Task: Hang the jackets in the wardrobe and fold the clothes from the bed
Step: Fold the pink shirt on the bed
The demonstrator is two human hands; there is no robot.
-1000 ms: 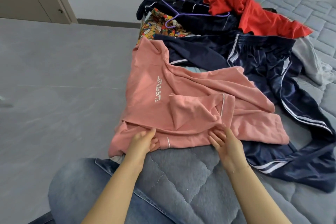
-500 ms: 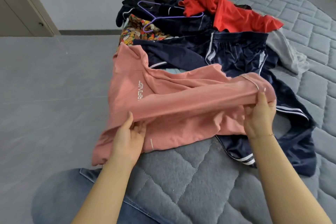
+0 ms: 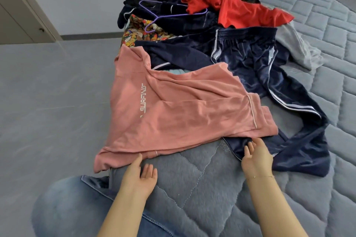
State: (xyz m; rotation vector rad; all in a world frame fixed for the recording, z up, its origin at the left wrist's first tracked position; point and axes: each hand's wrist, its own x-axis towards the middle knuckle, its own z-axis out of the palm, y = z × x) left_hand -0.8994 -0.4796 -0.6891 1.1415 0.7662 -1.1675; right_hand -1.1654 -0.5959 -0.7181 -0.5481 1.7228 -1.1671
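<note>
Both hands, left hand [image 3: 139, 176] and right hand [image 3: 257, 157], have let go and lie released, fingers straight, apparently just touching the salmon-pink cotton shirt [image 3: 173, 113], now spread flat on the grey quilted bed [image 3: 202, 183] instead of lifted.

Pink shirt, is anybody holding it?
No. Both hands are open: the left hand touches the pink shirt at its near hem, the right hand holds nothing.

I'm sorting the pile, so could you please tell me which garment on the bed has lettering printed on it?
The pink top nearest the person: it alone bears white "SURFING" lettering.
</note>
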